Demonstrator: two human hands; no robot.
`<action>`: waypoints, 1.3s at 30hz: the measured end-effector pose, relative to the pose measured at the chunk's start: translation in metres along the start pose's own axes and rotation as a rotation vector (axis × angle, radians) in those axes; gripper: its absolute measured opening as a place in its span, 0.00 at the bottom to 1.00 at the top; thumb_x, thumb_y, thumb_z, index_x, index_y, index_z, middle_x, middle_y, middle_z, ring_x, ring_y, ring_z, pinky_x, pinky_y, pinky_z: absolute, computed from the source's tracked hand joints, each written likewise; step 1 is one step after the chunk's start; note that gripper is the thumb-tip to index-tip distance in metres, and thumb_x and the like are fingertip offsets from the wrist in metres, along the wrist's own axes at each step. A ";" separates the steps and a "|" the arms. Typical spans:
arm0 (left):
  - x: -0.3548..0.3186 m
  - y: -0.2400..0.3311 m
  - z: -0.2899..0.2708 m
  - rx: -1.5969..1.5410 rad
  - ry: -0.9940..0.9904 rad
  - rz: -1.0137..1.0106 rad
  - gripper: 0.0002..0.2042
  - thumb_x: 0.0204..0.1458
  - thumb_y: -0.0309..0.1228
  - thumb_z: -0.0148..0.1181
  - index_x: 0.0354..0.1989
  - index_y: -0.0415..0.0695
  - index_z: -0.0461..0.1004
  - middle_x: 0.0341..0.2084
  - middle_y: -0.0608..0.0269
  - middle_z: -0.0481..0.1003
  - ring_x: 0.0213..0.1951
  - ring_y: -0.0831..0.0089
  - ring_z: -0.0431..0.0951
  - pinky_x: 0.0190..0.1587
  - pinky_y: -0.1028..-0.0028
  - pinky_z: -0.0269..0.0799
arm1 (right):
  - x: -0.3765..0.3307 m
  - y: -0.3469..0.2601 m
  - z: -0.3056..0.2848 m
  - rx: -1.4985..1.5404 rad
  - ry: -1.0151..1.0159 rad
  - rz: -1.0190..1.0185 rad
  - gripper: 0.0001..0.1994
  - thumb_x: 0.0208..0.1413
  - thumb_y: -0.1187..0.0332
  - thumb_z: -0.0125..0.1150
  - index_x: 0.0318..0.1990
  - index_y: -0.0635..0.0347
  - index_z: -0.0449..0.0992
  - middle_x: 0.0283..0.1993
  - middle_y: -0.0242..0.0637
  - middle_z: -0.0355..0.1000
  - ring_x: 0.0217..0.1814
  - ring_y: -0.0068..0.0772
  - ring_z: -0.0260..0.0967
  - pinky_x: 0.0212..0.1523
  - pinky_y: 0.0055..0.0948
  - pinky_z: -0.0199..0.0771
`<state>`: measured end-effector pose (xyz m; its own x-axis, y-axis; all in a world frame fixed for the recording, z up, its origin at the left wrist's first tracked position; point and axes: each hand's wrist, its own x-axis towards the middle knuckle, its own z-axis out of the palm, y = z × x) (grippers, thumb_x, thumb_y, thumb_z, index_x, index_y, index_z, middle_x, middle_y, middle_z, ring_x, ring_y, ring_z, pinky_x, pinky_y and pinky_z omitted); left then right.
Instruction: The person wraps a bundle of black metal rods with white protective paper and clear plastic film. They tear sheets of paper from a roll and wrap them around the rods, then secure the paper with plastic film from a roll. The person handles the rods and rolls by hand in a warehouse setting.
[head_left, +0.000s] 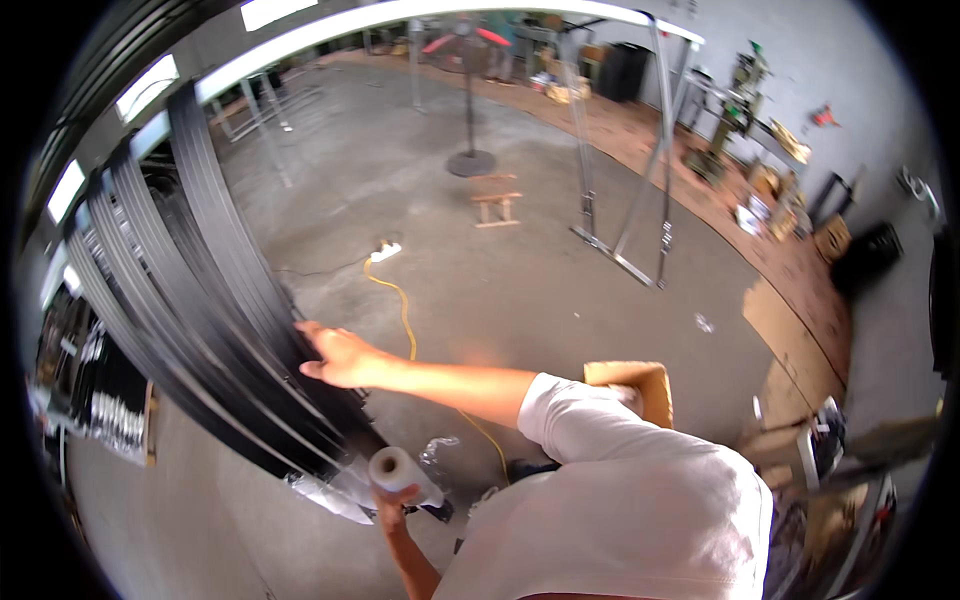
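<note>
A white roll of plastic stretch film (415, 480) is gripped in my left hand (393, 503), low beside the near end of a bundle of long dark metal profiles (240, 330). Clear film (335, 492) lies around that near end of the bundle. My right arm stretches across to the left, and its hand (345, 358) is at the bundle's right side, index finger and thumb apart, with nothing visible in it. Whether the fingertips press on the profiles I cannot tell. The profiles run away to the upper left, sorted in several grouped strips.
A yellow cable (405, 310) crosses the floor from a white power strip (385, 252). Farther off stand a small wooden stool (495, 200), a fan stand (470, 160) and a metal frame (625, 260). An open cardboard box (655, 390) sits by my right arm. Machines (735, 110) line the wall.
</note>
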<state>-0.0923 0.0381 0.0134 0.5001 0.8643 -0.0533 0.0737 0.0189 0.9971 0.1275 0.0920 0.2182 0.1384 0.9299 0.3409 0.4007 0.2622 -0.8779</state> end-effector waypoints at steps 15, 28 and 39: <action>-0.011 0.032 0.031 0.101 -0.005 0.112 0.38 0.21 0.36 0.70 0.47 0.38 0.63 0.37 0.61 0.70 0.39 0.69 0.70 0.43 0.71 0.65 | -0.148 -0.133 -0.074 0.635 0.040 -1.054 0.09 0.51 0.76 0.50 0.39 0.66 0.72 0.31 0.40 0.72 0.29 0.32 0.70 0.29 0.27 0.70; -0.035 0.047 0.076 0.066 -0.077 0.154 0.38 0.23 0.36 0.71 0.48 0.39 0.61 0.39 0.60 0.69 0.41 0.69 0.69 0.44 0.72 0.65 | -0.183 -0.140 -0.059 0.862 -0.224 -0.901 0.12 0.51 0.77 0.49 0.45 0.63 0.69 0.33 0.40 0.72 0.28 0.32 0.69 0.30 0.28 0.70; -0.043 0.031 0.084 0.101 -0.054 0.053 0.38 0.27 0.29 0.69 0.51 0.39 0.58 0.42 0.59 0.69 0.46 0.69 0.69 0.49 0.71 0.63 | -0.185 -0.124 -0.062 0.954 -0.343 -0.900 0.16 0.50 0.78 0.49 0.49 0.61 0.67 0.35 0.39 0.71 0.28 0.32 0.67 0.31 0.29 0.69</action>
<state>-0.0391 -0.0406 0.0417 0.5515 0.8342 -0.0062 0.1310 -0.0792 0.9882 0.1080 -0.1283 0.2853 -0.1232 0.3234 0.9382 -0.5663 0.7534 -0.3341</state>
